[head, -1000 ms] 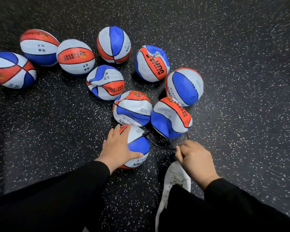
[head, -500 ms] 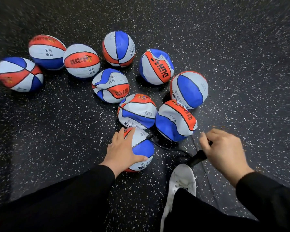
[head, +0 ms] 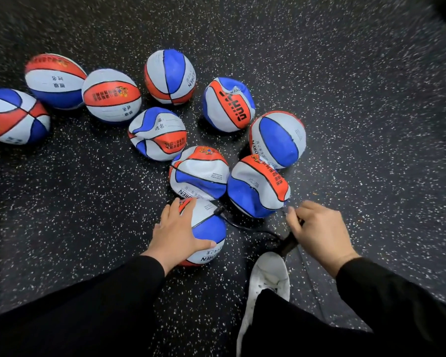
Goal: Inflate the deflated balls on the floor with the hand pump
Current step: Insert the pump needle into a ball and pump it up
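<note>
The left hand (head: 177, 234) presses spread fingers on the nearest ball (head: 208, 233). The right hand (head: 317, 231) curls its fingers around the pump handle (head: 289, 244); wrinkled balls (head: 258, 186) lie just beyond.

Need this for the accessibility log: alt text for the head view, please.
A person's left hand presses on a red, white and blue ball with a black hose plugged into it, while the right hand grips the hand pump handle above a white shoe. Nine more matching balls, several dented, lie on the speckled black floor.
</note>
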Available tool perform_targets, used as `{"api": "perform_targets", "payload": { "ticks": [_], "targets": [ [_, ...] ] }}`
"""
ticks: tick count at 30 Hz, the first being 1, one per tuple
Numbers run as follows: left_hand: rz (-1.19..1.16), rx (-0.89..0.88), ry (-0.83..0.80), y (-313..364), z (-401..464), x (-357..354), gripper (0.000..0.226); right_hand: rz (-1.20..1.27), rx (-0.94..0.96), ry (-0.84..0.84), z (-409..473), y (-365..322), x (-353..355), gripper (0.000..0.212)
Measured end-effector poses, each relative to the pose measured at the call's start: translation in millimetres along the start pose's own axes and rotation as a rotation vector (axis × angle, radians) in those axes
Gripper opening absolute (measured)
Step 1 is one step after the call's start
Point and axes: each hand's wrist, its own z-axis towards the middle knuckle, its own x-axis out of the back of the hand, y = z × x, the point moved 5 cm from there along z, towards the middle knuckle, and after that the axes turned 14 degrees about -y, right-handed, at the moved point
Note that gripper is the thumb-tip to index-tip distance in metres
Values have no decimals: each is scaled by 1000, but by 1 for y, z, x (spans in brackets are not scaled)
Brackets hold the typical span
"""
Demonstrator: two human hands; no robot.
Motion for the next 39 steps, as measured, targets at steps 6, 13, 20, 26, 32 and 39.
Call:
{"api": "perform_targets", "payload": {
  "ticks": [6,13,20,26,32,39],
  "targets": [
    [4,9,-3,1,0,0,129,-13,-84,60,-7,-2,15,48],
    [-19,0,-27,1,0,2,131,-119,58,-162,-23,-18,-79,46],
    [-34,5,-23,-2,0,0,130,-7,-78,-94,-1,11,-13,48],
    [-34,9,-19,-2,0,0,130,19,-73,69,9,-2,46,53],
    [-38,5,-19,0,-2,0,129,-34,-133,-26,-31,8,-58,53],
    [-40,4,-29,-3,1,1,130,-51,-119,-83,-27,21,-61,53]
  ]
}}
